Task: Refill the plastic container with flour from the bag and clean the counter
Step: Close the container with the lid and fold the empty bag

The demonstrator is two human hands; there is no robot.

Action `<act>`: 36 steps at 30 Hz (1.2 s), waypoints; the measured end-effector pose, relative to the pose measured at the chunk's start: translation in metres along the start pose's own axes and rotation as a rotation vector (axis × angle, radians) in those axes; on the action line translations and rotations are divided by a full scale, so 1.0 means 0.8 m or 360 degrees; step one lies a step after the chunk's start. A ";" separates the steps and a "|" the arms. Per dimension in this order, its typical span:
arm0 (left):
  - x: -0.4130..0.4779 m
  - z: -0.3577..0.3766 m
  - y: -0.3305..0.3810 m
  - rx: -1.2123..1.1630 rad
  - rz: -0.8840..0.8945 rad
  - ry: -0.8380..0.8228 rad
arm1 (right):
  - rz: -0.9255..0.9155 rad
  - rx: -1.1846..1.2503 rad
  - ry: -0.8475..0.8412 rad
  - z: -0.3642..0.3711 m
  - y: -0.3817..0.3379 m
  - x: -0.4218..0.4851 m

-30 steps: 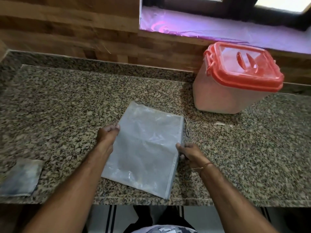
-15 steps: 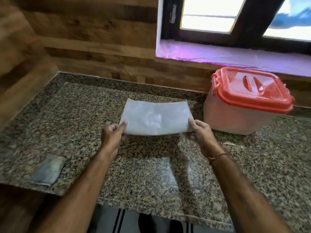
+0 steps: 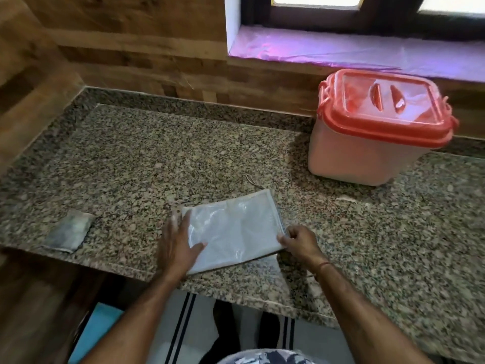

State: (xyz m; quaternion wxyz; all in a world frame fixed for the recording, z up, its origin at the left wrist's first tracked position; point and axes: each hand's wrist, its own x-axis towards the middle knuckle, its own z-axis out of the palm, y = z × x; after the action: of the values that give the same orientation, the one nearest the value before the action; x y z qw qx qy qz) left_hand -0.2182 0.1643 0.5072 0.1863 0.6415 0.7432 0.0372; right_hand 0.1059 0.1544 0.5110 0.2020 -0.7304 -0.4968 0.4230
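Empty bag [image 3: 236,229] lies folded flat on the counter [image 3: 157,158] near the front edge. It is pinned by the flat, unclenched left hand [image 3: 175,245]; its right edge is pinched by the right hand [image 3: 299,240], probably to crease the fold. Container [image 3: 378,127] is lidded, well apart at the back right.

Glossy plastic bag [image 3: 233,229] on speckled polished granite counter [image 3: 162,164].

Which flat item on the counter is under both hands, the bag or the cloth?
The folded bag at the front edge; the grey cloth lies untouched further left.
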 end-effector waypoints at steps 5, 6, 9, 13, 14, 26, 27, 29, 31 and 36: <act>0.014 0.019 0.029 0.0282 0.0188 -0.0444 | 0.0215 0.0500 0.0164 -0.005 0.021 0.002; 0.009 0.025 0.031 0.0270 0.0144 -0.0478 | 0.0282 0.0795 0.0155 -0.003 0.020 0.001; -0.011 0.040 0.045 0.0289 0.0051 -0.0437 | 0.0437 0.1286 -0.0185 0.014 -0.002 -0.019; -0.032 0.038 0.079 0.0268 -0.0026 -0.0268 | 0.0493 0.1104 -0.0317 0.047 -0.015 -0.032; -0.031 0.033 0.085 0.0217 -0.0069 -0.0227 | 0.0446 0.1011 -0.0284 0.050 -0.012 -0.027; 0.009 -0.014 0.114 -0.1225 -0.0518 -0.0326 | 0.0055 0.0860 -0.0342 -0.020 -0.013 -0.004; 0.008 -0.017 0.117 -0.1239 -0.0493 -0.0320 | 0.0099 0.0892 -0.0334 -0.023 -0.014 -0.002; 0.006 -0.024 0.121 -0.1270 -0.0460 -0.0311 | 0.0185 0.0955 -0.0351 -0.029 -0.019 0.000; 0.006 -0.028 0.121 -0.1318 -0.0466 -0.0291 | 0.0254 0.0997 -0.0398 -0.032 -0.025 0.007; 0.007 -0.022 0.116 -0.1330 -0.0563 -0.0386 | 0.0332 0.1125 -0.0611 -0.035 -0.042 0.009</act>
State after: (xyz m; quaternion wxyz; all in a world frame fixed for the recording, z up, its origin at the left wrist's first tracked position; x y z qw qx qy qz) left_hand -0.1373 0.1891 0.5500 0.5176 0.3748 0.7353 0.2257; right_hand 0.1116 0.1788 0.5475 0.2999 -0.5704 -0.2729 0.7143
